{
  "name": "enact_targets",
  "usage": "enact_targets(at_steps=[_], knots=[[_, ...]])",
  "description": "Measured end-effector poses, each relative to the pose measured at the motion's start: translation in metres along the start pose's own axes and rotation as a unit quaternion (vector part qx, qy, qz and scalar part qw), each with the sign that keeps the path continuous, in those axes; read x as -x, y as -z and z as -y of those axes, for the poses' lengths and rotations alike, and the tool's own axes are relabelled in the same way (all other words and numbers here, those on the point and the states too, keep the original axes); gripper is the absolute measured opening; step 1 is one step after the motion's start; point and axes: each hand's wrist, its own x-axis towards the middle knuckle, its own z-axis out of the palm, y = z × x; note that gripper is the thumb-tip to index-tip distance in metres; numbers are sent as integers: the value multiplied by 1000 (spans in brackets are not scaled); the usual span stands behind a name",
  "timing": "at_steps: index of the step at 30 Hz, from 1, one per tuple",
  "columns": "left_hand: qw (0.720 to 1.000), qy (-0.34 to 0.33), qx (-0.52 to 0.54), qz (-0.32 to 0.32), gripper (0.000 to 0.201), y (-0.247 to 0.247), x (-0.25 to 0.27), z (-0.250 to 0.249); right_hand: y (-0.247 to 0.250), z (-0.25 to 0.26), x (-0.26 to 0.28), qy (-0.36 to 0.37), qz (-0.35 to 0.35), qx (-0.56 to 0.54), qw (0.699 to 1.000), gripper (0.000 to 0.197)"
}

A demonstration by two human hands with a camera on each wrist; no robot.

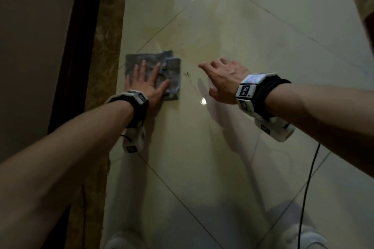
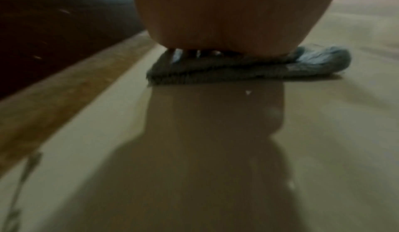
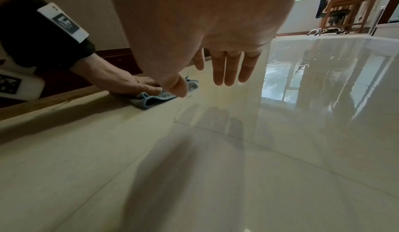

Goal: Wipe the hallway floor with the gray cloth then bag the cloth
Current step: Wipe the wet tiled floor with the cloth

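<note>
A folded gray cloth (image 1: 172,73) lies flat on the glossy cream tile floor (image 1: 232,36) near the left wall. My left hand (image 1: 147,81) presses down on it with straight, spread fingers. In the left wrist view the palm (image 2: 215,22) sits on the cloth (image 2: 280,66). My right hand (image 1: 220,79) hovers just above the floor to the right of the cloth, fingers straight and relaxed, holding nothing. The right wrist view shows its fingers (image 3: 228,68) above the tiles, with the left hand (image 3: 129,83) on the cloth (image 3: 155,99) beyond. No bag is in view.
A dark wooden baseboard (image 1: 77,56) and a brown marble border strip (image 1: 105,46) run along the left. Thin dark marks (image 1: 188,75) lie on the tile between the hands. A black cable (image 1: 307,188) hangs from the right wrist. A desk and chair (image 3: 336,13) stand far off.
</note>
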Motion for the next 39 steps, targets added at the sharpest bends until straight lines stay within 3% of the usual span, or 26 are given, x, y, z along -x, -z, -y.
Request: enact_targets(at_steps=[5, 8, 15, 20, 22, 31, 34, 39], knots=[[995, 83, 45, -17, 75, -3, -1, -23, -4, -6, 3, 0, 9, -2, 1000, 64], [995, 77, 56, -8, 81, -4, -1, -52, -4, -8, 1, -10, 9, -1, 1000, 62], [990, -137, -39, -13, 83, -28, 32, -124, 0, -6, 0, -18, -21, 1, 1000, 60], [941, -332, -68, -5, 76, -50, 73, -158, 0, -15, 6, -31, -15, 12, 999, 60], [930, -360, -70, -6, 71, -56, 85, -160, -1, -16, 7, -33, -8, 19, 999, 62], [941, -327, -76, -36, 67, -52, 68, -133, -3, -4, -4, -24, -13, 19, 999, 58], [962, -259, -73, -50, 68, -40, 46, -99, -8, -8, 0, -25, -4, 25, 999, 58], [995, -88, -34, -30, 70, -11, 7, -16, -8, -17, 4, -25, 9, 44, 999, 53]])
